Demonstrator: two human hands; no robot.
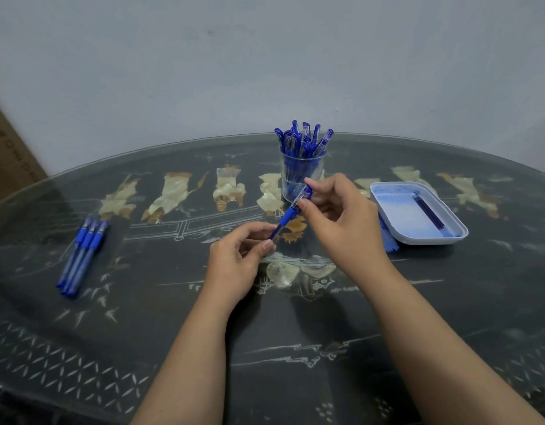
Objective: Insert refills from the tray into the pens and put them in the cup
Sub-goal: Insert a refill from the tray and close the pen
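One pen (287, 215) in assembly; left grip (237, 262) pinches lower barrel, right grip (341, 216) pinches cap end; judged closing step; next: stand it in crowded cup (302, 176).

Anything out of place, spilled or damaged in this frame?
Only one thing: a blue bundle lies on the table outside the tray, against its near left corner, partly hidden by the right hand. Too blurred to identify. The cup, loose pens and held pen look orderly.
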